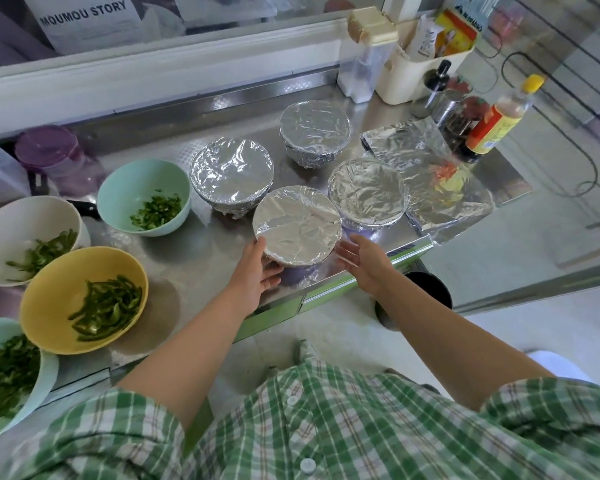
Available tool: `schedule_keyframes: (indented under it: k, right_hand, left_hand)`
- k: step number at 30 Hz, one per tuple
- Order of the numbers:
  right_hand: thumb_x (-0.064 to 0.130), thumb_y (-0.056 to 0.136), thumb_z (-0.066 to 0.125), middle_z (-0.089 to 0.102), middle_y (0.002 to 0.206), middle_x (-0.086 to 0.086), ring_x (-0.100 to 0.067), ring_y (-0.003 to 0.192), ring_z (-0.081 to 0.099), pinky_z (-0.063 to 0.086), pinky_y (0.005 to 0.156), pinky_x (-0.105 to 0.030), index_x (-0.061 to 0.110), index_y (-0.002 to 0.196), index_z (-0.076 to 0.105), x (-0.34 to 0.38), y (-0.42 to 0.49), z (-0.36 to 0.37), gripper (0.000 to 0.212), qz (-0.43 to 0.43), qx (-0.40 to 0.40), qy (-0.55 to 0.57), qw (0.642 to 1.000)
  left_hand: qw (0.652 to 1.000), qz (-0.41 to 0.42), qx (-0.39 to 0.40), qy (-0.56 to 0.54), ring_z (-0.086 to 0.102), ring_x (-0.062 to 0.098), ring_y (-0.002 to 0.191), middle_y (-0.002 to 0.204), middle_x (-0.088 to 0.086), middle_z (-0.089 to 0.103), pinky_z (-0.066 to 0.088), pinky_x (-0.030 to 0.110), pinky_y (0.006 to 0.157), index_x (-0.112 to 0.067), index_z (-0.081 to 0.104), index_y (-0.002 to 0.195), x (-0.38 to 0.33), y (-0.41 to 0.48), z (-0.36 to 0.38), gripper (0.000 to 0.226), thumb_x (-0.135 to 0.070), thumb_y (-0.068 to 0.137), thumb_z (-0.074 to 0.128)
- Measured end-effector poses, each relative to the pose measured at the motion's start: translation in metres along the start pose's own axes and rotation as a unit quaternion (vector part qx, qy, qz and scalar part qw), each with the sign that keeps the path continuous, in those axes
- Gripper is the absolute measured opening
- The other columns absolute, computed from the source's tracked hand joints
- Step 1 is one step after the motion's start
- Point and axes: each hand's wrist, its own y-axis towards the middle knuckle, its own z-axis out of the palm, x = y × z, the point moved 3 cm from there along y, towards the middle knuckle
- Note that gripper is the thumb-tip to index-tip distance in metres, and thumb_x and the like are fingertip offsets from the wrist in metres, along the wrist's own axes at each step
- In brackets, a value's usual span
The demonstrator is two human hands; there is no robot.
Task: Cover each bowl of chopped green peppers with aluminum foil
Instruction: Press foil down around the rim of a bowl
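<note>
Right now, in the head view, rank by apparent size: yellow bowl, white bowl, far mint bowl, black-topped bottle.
1. Yellow bowl, white bowl: alike; white is partly hidden, yellow nearer.
2. Far mint bowl.
3. Black-topped bottle.

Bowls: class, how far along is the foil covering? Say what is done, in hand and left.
Done: three foiled bowls stand behind. In hand: the left hand holds the fourth bowl, foiled; the right hand is open beside it. Left: far mint bowl, white bowl, yellow bowl and near mint bowl, all uncovered. Spare foil lies at the right.
</note>
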Motion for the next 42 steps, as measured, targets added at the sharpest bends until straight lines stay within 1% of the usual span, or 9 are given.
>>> schedule_keyframes:
  k: [4,8,12,17,22,31,35,38,42]
  right_hand:
    - [0.019,0.100,0.048,0.052,0.095,-0.008,-0.019,0.080,0.056,0.050,0.073,-0.031,0.012,0.102,0.053,0.011,0.005,0.001,0.009,0.001,-0.010,0.042,0.999]
    - [0.028,0.098,0.054,0.052,0.096,-0.009,-0.020,0.077,0.055,0.051,0.068,-0.031,0.012,0.105,0.054,0.021,0.010,0.004,0.017,0.033,-0.025,0.084,0.996]
    - [0.044,0.094,0.055,0.050,0.080,-0.007,-0.020,0.066,0.054,0.050,0.063,-0.034,0.016,0.092,0.055,0.024,0.005,0.014,0.028,0.096,0.012,0.073,0.993]
    - [0.057,0.092,0.049,0.059,0.100,-0.019,-0.039,0.100,0.059,0.041,0.102,-0.062,0.012,0.106,0.055,0.017,0.003,0.020,0.048,0.161,0.118,-0.001,0.980]
    - [0.064,0.086,0.053,0.061,0.101,-0.018,-0.037,0.095,0.061,0.042,0.101,-0.061,0.008,0.117,0.061,0.012,0.015,0.019,0.064,0.168,0.121,-0.022,0.978]
    - [0.050,0.087,0.060,0.057,0.083,-0.011,-0.030,0.075,0.059,0.051,0.086,-0.050,0.012,0.076,0.073,0.016,0.015,0.020,0.041,0.154,0.096,-0.021,0.983]
    - [0.053,0.096,0.046,0.052,0.079,-0.009,-0.025,0.064,0.054,0.047,0.088,-0.052,0.017,0.085,0.065,0.018,0.019,0.020,0.042,0.157,0.082,0.001,0.984]
    - [0.053,0.098,0.042,0.053,0.090,-0.012,-0.030,0.079,0.056,0.043,0.094,-0.060,0.019,0.097,0.062,0.023,0.026,0.016,0.040,0.155,0.084,0.005,0.984]
    - [0.061,0.090,0.051,0.061,0.101,-0.014,-0.035,0.091,0.063,0.052,0.081,-0.059,0.012,0.120,0.056,0.027,0.030,0.007,0.058,0.164,0.095,-0.031,0.981]
  left_hand:
    - [0.996,0.032,-0.078,0.005,0.055,0.015,0.080,0.102,0.004,0.058,0.046,0.032,0.073,-0.018,0.049,0.131,-0.009,0.007,-0.011,0.039,-0.043,0.102,0.043]
    - [0.989,0.076,-0.129,-0.013,0.050,0.014,0.083,0.099,-0.002,0.052,0.044,0.034,0.083,-0.022,0.041,0.143,-0.029,0.026,-0.025,0.046,-0.041,0.102,0.043]
    - [0.985,0.084,-0.145,-0.047,0.058,0.019,0.103,0.126,0.002,0.061,0.048,0.032,0.083,-0.028,0.049,0.133,-0.051,0.044,-0.026,0.039,-0.043,0.097,0.046]
    - [0.971,0.072,-0.188,-0.126,0.065,0.025,0.109,0.129,0.006,0.061,0.054,0.042,0.095,-0.028,0.044,0.137,-0.067,0.063,-0.023,0.040,-0.042,0.099,0.046]
    - [0.960,0.065,-0.228,-0.148,0.062,0.026,0.110,0.131,0.002,0.054,0.055,0.046,0.093,-0.036,0.029,0.149,-0.084,0.072,-0.022,0.049,-0.032,0.102,0.041]
    - [0.957,0.078,-0.281,-0.008,0.053,0.020,0.105,0.127,-0.001,0.053,0.046,0.035,0.101,-0.018,0.030,0.144,-0.085,0.084,-0.002,0.047,-0.011,0.100,0.047]
    - [0.962,0.078,-0.261,0.005,0.052,0.020,0.105,0.122,0.002,0.050,0.047,0.035,0.091,-0.015,0.031,0.145,-0.090,0.079,0.017,0.045,-0.010,0.102,0.045]
    - [0.967,0.073,-0.245,0.012,0.052,0.020,0.099,0.120,0.001,0.053,0.044,0.032,0.082,-0.019,0.033,0.141,-0.089,0.081,0.017,0.043,-0.016,0.101,0.048]
    - [0.973,0.040,-0.218,0.070,0.057,0.025,0.095,0.101,0.007,0.062,0.048,0.032,0.074,-0.012,0.057,0.118,-0.085,0.083,0.004,0.030,-0.031,0.096,0.049]
